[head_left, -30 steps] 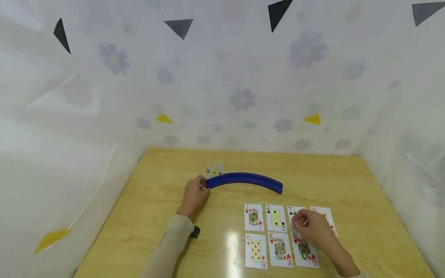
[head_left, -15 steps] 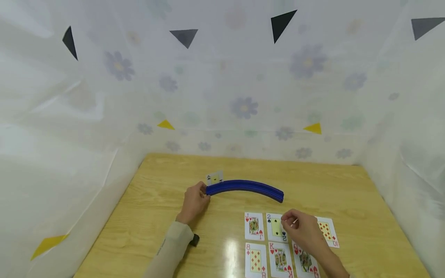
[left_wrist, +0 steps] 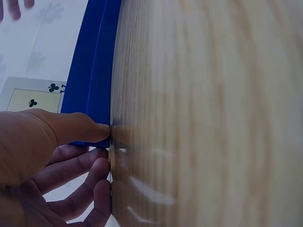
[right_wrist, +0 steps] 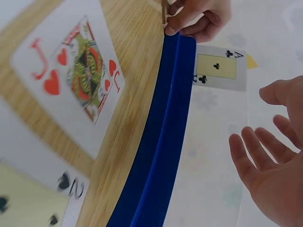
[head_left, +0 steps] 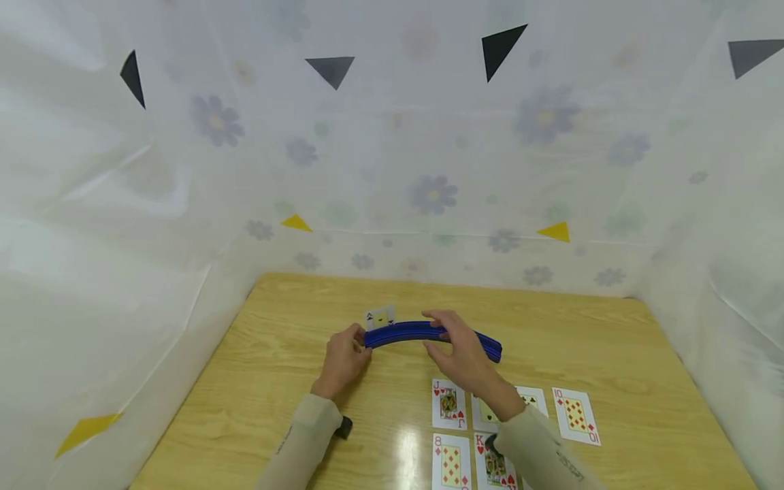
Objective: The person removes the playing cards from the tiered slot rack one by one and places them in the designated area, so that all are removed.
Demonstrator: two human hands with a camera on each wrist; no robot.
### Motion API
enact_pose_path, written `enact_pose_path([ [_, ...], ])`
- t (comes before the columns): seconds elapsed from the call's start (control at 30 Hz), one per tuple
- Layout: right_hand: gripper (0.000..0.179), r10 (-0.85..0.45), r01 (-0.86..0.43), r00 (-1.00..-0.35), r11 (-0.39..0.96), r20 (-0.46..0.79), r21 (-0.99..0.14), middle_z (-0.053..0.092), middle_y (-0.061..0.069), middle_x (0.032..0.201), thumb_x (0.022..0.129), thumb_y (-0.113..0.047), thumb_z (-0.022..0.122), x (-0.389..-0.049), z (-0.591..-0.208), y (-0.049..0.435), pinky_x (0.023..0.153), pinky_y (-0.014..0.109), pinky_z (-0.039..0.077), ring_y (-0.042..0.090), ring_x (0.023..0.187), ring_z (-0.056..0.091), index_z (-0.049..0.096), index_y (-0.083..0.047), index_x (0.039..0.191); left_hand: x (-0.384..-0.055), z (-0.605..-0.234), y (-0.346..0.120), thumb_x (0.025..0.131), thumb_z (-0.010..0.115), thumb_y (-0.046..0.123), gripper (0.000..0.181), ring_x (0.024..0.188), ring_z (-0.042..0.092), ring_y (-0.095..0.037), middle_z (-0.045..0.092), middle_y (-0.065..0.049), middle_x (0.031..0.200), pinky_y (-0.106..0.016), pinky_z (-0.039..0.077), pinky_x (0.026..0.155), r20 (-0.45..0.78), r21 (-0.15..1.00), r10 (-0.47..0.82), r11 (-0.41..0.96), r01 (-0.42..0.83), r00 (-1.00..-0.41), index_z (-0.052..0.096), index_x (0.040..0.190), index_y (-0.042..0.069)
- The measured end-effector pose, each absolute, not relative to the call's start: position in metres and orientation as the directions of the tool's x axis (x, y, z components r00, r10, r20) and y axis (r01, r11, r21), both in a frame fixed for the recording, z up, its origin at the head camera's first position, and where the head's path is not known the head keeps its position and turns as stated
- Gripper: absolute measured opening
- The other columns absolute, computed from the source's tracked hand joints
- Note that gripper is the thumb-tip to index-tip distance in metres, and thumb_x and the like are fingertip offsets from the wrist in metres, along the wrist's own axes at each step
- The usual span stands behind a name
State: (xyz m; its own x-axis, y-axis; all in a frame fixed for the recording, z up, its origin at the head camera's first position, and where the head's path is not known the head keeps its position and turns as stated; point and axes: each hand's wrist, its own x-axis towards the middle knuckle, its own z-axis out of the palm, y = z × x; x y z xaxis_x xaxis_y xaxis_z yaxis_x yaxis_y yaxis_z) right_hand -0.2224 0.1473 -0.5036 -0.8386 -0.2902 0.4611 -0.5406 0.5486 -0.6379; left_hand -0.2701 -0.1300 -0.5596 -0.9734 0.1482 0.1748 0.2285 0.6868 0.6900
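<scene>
A curved blue card holder (head_left: pixel 401 331) lies on the table, with an ace of clubs (head_left: pixel 381 318) upright in its left part. My left hand (head_left: pixel 343 359) pinches the left end of the holder; in the left wrist view the thumb (left_wrist: pixel 80 126) lies on its front face and the other fingers curl behind the end. Over the right half of the holder is my right hand (head_left: pixel 467 361), fingers spread and holding nothing. The right wrist view shows that hand (right_wrist: pixel 274 165) apart from the blue card holder (right_wrist: pixel 163 127).
Face-up cards lie in two rows at the front right: jack of hearts (head_left: pixel 449 404), ten of diamonds (head_left: pixel 576 416), eight of diamonds (head_left: pixel 451 463), king of hearts (head_left: pixel 495 469) and others partly under the right arm. A flowered white curtain (head_left: pixel 429 156) surrounds the wooden table (head_left: pixel 257 401).
My right hand has moved from above the cards, forward and left, to the blue card holder, and its fingers have spread. The left hand keeps its grip. The view has tilted up slightly.
</scene>
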Motion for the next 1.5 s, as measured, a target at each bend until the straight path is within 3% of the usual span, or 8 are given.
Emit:
enact_pose_path([
  [0.13, 0.067, -0.297, -0.507, -0.86, 0.594, 0.415, -0.624, 0.059, 0.014, 0.153, 0.1, -0.009, 0.079, -0.243, -0.504, 0.128, 0.098, 0.052, 0.062, 0.034, 0.132, 0.065, 0.05, -0.015, 0.161, -0.273, -0.559, -0.129, 0.091, 0.084, -0.001, 0.024, 0.081, 0.071, -0.017, 0.078, -0.015, 0.101, -0.033, 0.06, 0.07, 0.178, 0.692, 0.155, 0.683, 0.236, -0.972, 0.07, 0.11, 0.0],
  [0.33, 0.065, -0.284, -0.475, -0.878, 0.611, 0.384, -0.633, 0.057, 0.011, 0.157, 0.104, -0.012, 0.076, -0.262, -0.512, 0.112, 0.096, 0.049, 0.062, 0.036, 0.133, 0.066, 0.048, -0.018, 0.163, -0.275, -0.56, -0.126, 0.09, 0.084, -0.001, 0.024, 0.08, 0.071, -0.016, 0.079, -0.014, 0.1, -0.033, 0.061, 0.07, 0.183, 0.686, 0.157, 0.687, 0.24, -0.971, 0.07, 0.109, 0.001],
  [0.6, 0.061, -0.249, -0.445, -0.892, 0.627, 0.377, -0.639, 0.06, 0.01, 0.151, 0.105, -0.015, 0.074, -0.273, -0.516, 0.102, 0.081, 0.037, 0.059, 0.031, 0.122, 0.071, 0.051, -0.021, 0.161, -0.28, -0.559, -0.125, 0.091, 0.084, 0.001, 0.023, 0.077, 0.068, -0.014, 0.079, -0.013, 0.099, -0.03, 0.059, 0.069, 0.194, 0.685, 0.152, 0.686, 0.245, -0.969, 0.07, 0.109, 0.003],
  [1.03, 0.05, -0.236, -0.413, -0.911, 0.559, 0.34, -0.719, 0.061, 0.008, 0.146, 0.109, -0.013, 0.068, -0.278, -0.518, 0.09, 0.081, 0.03, 0.061, 0.021, 0.114, 0.071, 0.056, -0.021, 0.156, -0.28, -0.557, -0.123, 0.09, 0.085, -0.001, 0.023, 0.079, 0.07, -0.016, 0.08, -0.014, 0.1, -0.033, 0.061, 0.071, 0.202, 0.686, 0.144, 0.685, 0.245, -0.969, 0.071, 0.109, 0.002],
  [1.23, 0.041, -0.233, -0.445, -0.894, 0.55, 0.382, -0.707, 0.066, 0.007, 0.14, 0.109, -0.01, 0.066, -0.28, -0.522, 0.087, 0.079, 0.029, 0.061, 0.02, 0.109, 0.072, 0.062, -0.018, 0.149, -0.278, -0.555, -0.123, 0.09, 0.085, -0.001, 0.023, 0.08, 0.071, -0.018, 0.079, -0.016, 0.1, -0.036, 0.062, 0.071, 0.196, 0.687, 0.146, 0.685, 0.242, -0.97, 0.071, 0.108, 0.001],
  [1.5, 0.022, -0.171, -0.438, -0.896, 0.495, 0.41, -0.75, 0.077, 0.002, 0.125, 0.111, -0.013, 0.064, -0.279, -0.524, 0.085, 0.079, 0.03, 0.062, 0.018, 0.106, 0.074, 0.076, -0.021, 0.128, -0.275, -0.556, -0.121, 0.088, 0.085, -0.002, 0.022, 0.078, 0.071, -0.017, 0.079, -0.014, 0.096, -0.033, 0.06, 0.068, 0.223, 0.678, 0.15, 0.685, 0.265, -0.963, 0.071, 0.105, 0.002],
])
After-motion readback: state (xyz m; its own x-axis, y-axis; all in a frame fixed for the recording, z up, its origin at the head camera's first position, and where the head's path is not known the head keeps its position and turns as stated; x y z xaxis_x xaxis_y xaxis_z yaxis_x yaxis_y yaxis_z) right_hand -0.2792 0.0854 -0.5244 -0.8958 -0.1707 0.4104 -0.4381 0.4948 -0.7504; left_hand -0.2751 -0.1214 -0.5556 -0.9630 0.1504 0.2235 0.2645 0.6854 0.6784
